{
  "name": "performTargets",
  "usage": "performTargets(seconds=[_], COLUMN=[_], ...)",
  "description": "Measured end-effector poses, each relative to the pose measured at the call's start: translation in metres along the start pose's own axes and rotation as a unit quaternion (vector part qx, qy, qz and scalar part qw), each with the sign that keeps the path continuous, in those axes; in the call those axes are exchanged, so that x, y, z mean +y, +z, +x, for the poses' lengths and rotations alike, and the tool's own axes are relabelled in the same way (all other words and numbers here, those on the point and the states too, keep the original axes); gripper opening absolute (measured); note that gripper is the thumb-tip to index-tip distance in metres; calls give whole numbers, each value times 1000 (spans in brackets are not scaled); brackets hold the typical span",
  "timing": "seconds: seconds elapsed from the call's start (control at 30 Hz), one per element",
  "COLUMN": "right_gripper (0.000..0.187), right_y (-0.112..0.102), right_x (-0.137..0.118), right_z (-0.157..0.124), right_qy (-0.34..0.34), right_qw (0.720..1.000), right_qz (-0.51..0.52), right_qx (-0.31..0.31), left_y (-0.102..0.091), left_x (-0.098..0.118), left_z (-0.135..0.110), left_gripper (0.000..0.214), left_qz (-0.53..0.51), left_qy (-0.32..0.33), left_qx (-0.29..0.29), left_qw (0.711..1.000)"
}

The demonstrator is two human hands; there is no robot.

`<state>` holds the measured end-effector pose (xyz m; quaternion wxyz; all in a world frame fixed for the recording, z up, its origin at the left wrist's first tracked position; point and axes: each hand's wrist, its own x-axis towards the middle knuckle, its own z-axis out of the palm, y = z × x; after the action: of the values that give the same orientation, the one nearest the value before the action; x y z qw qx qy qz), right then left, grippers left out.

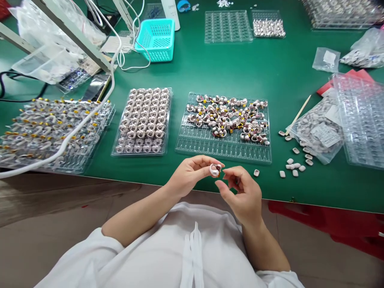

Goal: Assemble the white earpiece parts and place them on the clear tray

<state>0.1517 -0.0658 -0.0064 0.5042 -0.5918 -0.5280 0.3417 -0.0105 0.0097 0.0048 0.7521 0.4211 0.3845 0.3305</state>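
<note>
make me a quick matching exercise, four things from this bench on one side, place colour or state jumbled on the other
1. ring-shaped part
2. plastic basket
3. thin stick
4. right hand

A. turquoise
B. thumb and forefinger apart
C. held in the left hand
D. lying beside a bag of pale pieces

Pairs: 1-C, 2-A, 3-D, 4-B

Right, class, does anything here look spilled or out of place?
Possibly: small pale pieces lie scattered beside a clear bag on the right, as if spilled, unlike the neatly rowed parts in the tray left of centre.
</note>
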Motion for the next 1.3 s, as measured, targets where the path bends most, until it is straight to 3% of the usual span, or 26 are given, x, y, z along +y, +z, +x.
performTargets(seconds=[0.1,0.2,0.3,0.4,0.53,0.7,0.8,1.07,1.3], right_gripper=[16,12,7,6,18,28,28,16,9], right_y=[8,12,11,7,2,7,12,13,14], right_x=[-1,-1,-2,-2,4,16,18,11,12], right_z=[0,0,1,2,5,3,0,-8,-10], right_qy=[-83,-92,-34,73,173,208,204,89,82], right_qw=[993,991,997,997,964,931,929,979,974], right_qz=[-66,-83,-56,35,188,288,300,180,212], right_qx=[50,55,38,-8,-78,-89,-79,-24,-20], left_y=[2,3,4,4,2,-3,-6,-1,-2], left_x=[-2,-2,0,0,-3,-11,-14,-15,-20], left_z=[0,-1,-1,-2,-1,-1,-1,0,-1], left_gripper=[20,21,20,18,13,15,16,12,15], left_qz=[0,23,47,57,49,73,126,191,214], left_qy=[5,13,23,50,80,102,140,262,290], left_qx=[5,19,26,25,10,10,0,7,9], left_qw=[1000,999,998,997,996,992,982,946,933])
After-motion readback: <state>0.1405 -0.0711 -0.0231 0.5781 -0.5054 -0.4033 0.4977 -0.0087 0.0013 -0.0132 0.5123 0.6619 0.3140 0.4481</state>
